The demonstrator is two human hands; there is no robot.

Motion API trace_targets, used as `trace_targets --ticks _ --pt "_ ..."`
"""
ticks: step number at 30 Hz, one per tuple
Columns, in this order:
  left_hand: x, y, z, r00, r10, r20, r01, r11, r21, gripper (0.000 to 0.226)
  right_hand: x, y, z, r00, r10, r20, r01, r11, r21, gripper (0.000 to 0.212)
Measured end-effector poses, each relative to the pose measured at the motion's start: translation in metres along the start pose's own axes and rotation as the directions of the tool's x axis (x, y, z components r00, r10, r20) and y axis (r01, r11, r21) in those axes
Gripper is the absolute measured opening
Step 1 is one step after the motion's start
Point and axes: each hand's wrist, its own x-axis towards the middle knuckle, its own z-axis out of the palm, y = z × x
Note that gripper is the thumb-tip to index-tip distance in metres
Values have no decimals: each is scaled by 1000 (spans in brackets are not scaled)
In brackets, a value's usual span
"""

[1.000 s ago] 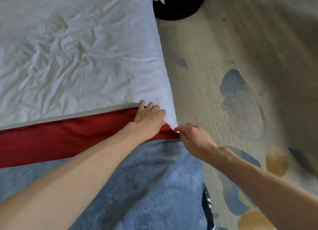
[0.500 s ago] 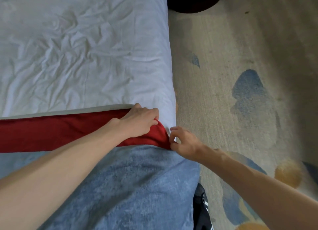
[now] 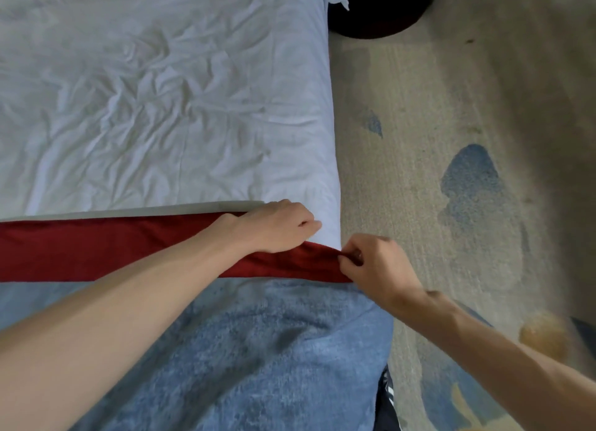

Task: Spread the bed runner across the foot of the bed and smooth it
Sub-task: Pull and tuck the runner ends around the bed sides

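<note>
Both hands (image 3: 277, 227) now pinch the bed runner (image 3: 96, 246) end.

I saw a beige carpet (image 3: 412, 85) covering the floor to the right of the fingers (image 3: 350, 259) and beyond them. A large blue patch (image 3: 471, 185) in its pattern lay to the right of the fingers and a little farther away, and a smaller blue mark (image 3: 372, 125) lay straight beyond them. An orange blotch (image 3: 545, 335) sat nearer to me, well to the fingers' right. Far beyond the fingers, a dark round object (image 3: 380, 8) was cut off by the frame's top edge; I could not tell what it was. Below the fingers, a dark shoe (image 3: 385, 398) with white stripes showed on the carpet.
</note>
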Motion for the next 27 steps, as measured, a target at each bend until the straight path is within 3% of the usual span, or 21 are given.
trace_targets --ticks 2,5,8,10,13,15,17,20,22,24,27 --pt "7 0 -6 994 -47 100 37 994 102 35 -14 -11 2 988 -102 -119 95 993 -68 9" --pt "14 -8 -8 956 -168 239 88 946 313 21 -23 -19 18 975 -153 -160 137 984 -111 9" --pt "17 -16 -4 945 -212 247 130 941 311 16 -19 -17 26 979 -144 -147 128 986 -108 8" --pt "18 -16 -1 980 -107 168 57 959 278 9 -20 -16 27 981 -153 -123 138 983 -118 7" --pt "21 -15 5 995 96 -30 -82 949 305 16 -20 -17 26 988 -118 -95 113 992 -49 25" --pt "20 -15 6 980 144 -137 -105 959 262 16 -14 -15 25 996 -29 -87 31 999 22 26" --pt "19 -16 8 957 172 -234 -122 969 213 20 -3 -12 23 997 75 -21 -74 995 66 15" --pt "16 -17 11 921 191 -339 -151 978 143 20 16 -8 20 974 168 153 -171 985 6 45" --pt "12 -18 12 903 191 -385 -180 982 64 17 27 -6 21 964 159 215 -157 987 -27 23" --pt "9 -20 12 885 200 -421 -210 977 23 15 34 -4 21 965 165 203 -161 986 -38 24" --pt "7 -23 13 853 191 -485 -224 974 -10 13 42 0 10 976 216 42 -211 972 -104 5"
